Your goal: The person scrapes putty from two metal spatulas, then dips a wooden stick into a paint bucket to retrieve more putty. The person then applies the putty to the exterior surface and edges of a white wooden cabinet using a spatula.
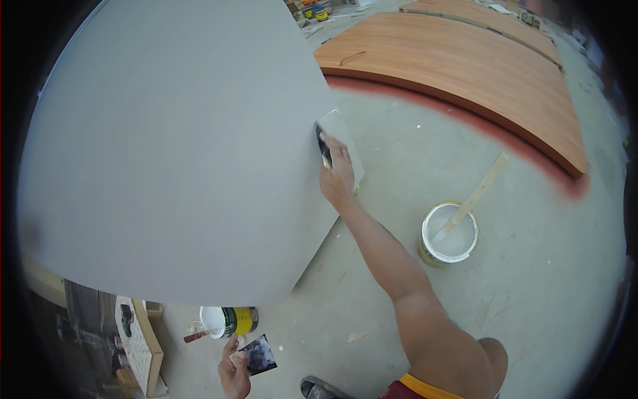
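At the far left, a pale-topped wooden piece (137, 352) stands on the floor (531, 299), near the lower edge of a big, smooth grey panel (179, 153). The panel fills most of the left half of the view. Just below it are a brush (195, 337) with a reddish handle and, touching or nearly touching it, a black-and-yellow tin (243, 320) with its white mouth turned left.

Next comes the left hand (234, 374), low in the view. Its thumb and fingers are closed on the near-left edge of a dark, square card (259, 356) with cloudy pale marks; the thumb lies on top, one finger points up toward the tin, and the others are mostly hidden. The hand reaches up from the lower edge, the card slanting out to its right.

Farther right, a dark slipper (322, 388) shows at the bottom. Above, the right hand (337, 171) grips a narrow dark tool (323, 143) at the panel's right edge, fingers bent around it, back of the hand facing right. The bare arm stretches up and leftward, slightly bent at the elbow.

Rightmost are a bucket (430, 257) of whitish liquid with a stick (484, 185) leaning in it, and a wood-coloured slab (458, 83) beyond.
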{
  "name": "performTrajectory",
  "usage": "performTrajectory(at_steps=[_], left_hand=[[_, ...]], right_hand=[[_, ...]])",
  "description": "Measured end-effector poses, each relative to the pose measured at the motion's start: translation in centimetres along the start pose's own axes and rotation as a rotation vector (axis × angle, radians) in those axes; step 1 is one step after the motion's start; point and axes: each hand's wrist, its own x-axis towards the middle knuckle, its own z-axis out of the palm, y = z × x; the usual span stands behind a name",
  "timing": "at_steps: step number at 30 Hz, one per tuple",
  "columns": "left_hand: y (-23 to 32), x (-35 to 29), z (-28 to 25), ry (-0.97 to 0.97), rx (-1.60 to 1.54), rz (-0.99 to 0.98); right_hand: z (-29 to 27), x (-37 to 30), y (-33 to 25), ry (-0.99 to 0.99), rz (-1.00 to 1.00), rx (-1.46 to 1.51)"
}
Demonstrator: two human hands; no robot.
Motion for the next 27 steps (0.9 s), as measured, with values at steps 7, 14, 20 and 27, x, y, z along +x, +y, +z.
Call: performTrajectory(at_steps=[7,14,20,27], left_hand=[[-1.4,1.6,0.1,-0.085,0.027,0.065],[-0.9,0.4,-0.9,-0.047,-0.031,-0.024],[-6.1,-0.2,-3.8,-0.04,-0.035,-0.058],[-7.5,-1.4,-5.4,-0.004,-0.237,-0.023]], right_hand=[[-3.5,5.0,2.5,0.152,0.223,0.126],[-2.7,5.9,1.7,0.017,0.362,0.218],[-1.1,1.6,-1.5,-0.074,0.047,0.18],[3.0,-9.4,-11.4,-0.137,-0.159,0.068]])
